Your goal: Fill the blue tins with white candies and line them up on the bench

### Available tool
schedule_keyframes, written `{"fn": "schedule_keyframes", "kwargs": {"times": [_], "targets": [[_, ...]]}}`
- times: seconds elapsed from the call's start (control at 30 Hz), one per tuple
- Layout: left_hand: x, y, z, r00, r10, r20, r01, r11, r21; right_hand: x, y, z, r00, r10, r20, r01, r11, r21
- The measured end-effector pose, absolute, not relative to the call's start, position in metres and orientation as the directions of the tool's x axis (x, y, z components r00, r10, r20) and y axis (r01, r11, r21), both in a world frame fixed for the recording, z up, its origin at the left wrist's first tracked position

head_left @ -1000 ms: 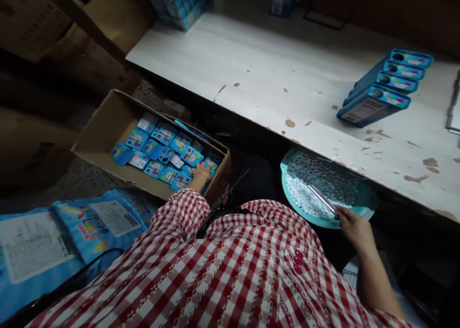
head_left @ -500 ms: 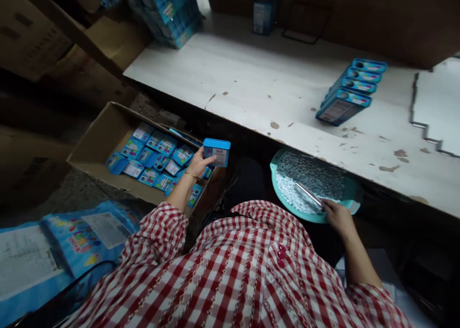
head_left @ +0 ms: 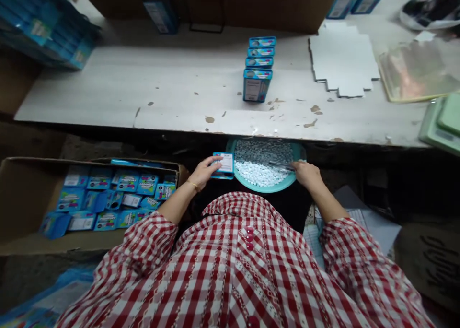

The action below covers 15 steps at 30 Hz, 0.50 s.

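My left hand (head_left: pixel 204 172) grips a small blue box with a white label (head_left: pixel 223 166), holding it against the near left rim of a round teal tray (head_left: pixel 266 186). The tray holds a heap of small grey pieces (head_left: pixel 262 150) and a patch of white ones (head_left: pixel 255 173), possibly tablets or candies. My right hand (head_left: pixel 306 174) rests at the tray's right side, shut on a slim metal tube (head_left: pixel 281 165) whose far end lies over the heap. On the white table, a row of blue boxes (head_left: pixel 257 69) stands a little beyond the tray.
An open cardboard carton (head_left: pixel 28 198) of flat blue packs lies to my left. A die-cut white card sheet (head_left: pixel 341 62), a clear plastic sheet (head_left: pixel 417 69) and a green object (head_left: pixel 443 122) lie on the table. Papers (head_left: pixel 366 217) lie low at right.
My left hand has lifted a blue box out of the carton and carried it to the tray's rim. The view has turned to face the table squarely. My right hand still holds the tube.
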State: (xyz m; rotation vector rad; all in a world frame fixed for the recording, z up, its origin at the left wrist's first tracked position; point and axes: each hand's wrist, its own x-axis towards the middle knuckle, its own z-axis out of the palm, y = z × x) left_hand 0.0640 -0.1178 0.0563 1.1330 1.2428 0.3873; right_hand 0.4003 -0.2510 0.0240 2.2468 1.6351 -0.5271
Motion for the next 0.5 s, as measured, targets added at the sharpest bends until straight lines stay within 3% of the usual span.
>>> {"fn": "schedule_keyframes", "kwargs": {"times": [0.07, 0.17, 0.27, 0.4, 0.5], "targets": [[0.05, -0.115, 0.056, 0.401, 0.82, -0.409, 0.533, 0.154, 0.832, 0.402, -0.249, 0.025, 0.239, 0.861, -0.448, 0.97, -0.232, 0.072], [0.034, -0.112, 0.056, 0.576, 0.7, -0.422, 0.661, -0.096, 0.744, 0.394, -0.241, 0.016, 0.187, 0.885, -0.426, 0.981, -0.193, 0.029], [0.036, -0.121, 0.051, 0.59, 0.647, -0.483, 0.696, -0.104, 0.71, 0.369, -0.224, -0.007, 0.239, 0.859, -0.452, 0.943, -0.317, -0.104], [0.052, -0.148, 0.035, 0.475, 0.754, -0.453, 0.744, -0.07, 0.664, 0.333, -0.202, -0.041, 0.304, 0.824, -0.478, 0.882, -0.434, -0.186], [0.05, -0.165, 0.023, 0.391, 0.814, -0.429, 0.702, 0.038, 0.711, 0.324, -0.195, -0.055, 0.323, 0.818, -0.475, 0.847, -0.474, -0.24]]}}
